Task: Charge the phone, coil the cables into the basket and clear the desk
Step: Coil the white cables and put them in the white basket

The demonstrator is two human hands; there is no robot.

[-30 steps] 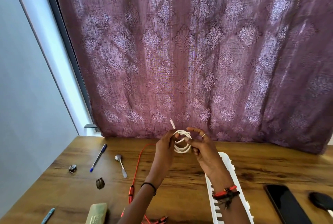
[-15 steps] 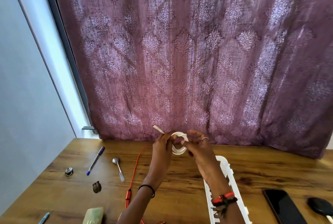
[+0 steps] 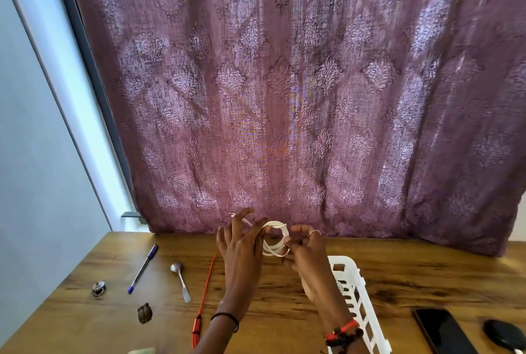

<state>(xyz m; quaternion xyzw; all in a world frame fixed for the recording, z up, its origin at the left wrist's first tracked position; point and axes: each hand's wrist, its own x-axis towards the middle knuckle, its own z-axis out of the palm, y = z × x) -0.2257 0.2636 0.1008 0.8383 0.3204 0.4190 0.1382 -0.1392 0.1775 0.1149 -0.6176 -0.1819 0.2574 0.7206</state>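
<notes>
Fingers of the left hand [image 3: 242,251] are now spread, whereas half a second ago they were curled at the coil; the loose plug end of the white cable [image 3: 274,238], which stuck out up and to the left then, is now seen only as a short pale tip behind those fingers. The coil itself has been kept at the same height, in front of the lower edge of the purple curtain [image 3: 284,97].

Both hands are raised above the wooden desk [image 3: 398,277] with the forearms rising from the bottom edge. The coil is held between them: the right hand [image 3: 306,257] is closed on its right side, thumb and fingers pinched on the loops, while the left hand is opened, its palm side laid against the coil's left side. A ring is worn on the right hand and bands on both wrists.

Below the right forearm a white slotted basket [image 3: 355,296] is set on the desk; its contents cannot be made out. A red cable [image 3: 206,288] is laid on the desk beside the left forearm. A dark phone [image 3: 442,331] is laid flat at the lower right. A pen [image 3: 143,268] and a spoon [image 3: 180,281] are left on the desk's left part.
</notes>
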